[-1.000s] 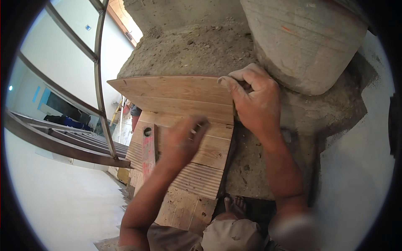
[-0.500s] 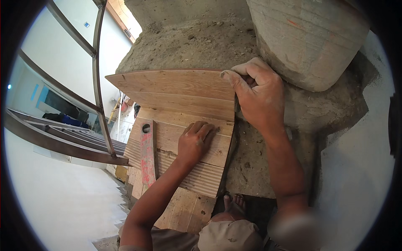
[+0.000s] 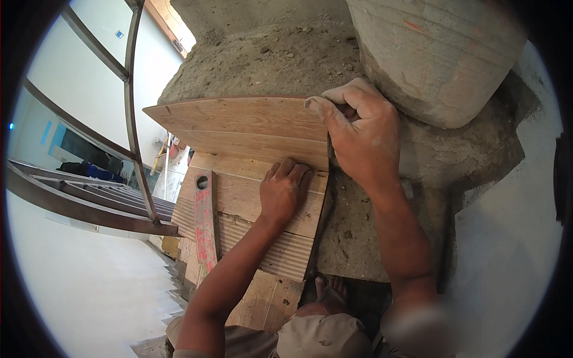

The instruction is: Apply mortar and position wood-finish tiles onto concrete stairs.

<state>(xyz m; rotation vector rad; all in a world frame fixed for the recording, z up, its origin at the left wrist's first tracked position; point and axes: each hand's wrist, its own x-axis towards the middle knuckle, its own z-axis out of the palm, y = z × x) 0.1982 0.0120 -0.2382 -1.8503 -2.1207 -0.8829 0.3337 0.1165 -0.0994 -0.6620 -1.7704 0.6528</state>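
A wood-look tile (image 3: 233,122) stands on edge at the back of a stair step, its face toward me. My right hand (image 3: 365,128), dusted with mortar, pinches its top right corner between thumb and fingers. My left hand (image 3: 282,190) rests on the wood-look step tiles (image 3: 239,197), fingers bent and their tips by the foot of the upright tile. It grips nothing that I can see. Left of that hand, a worn red spirit level (image 3: 206,224) with a hole in its end lies across the step.
Rough mortar (image 3: 262,62) covers the step behind the upright tile. A large pale bucket-like container (image 3: 439,56) stands at the far right. A metal railing (image 3: 132,119) runs along the left, and a grey-white wall (image 3: 507,256) rises at the right. My foot (image 3: 331,289) is below.
The left hand has slid slightly forward, its fingers more bent near the upright tile's foot. The right hand keeps its pinch on the corner. The whole view has shifted a little.
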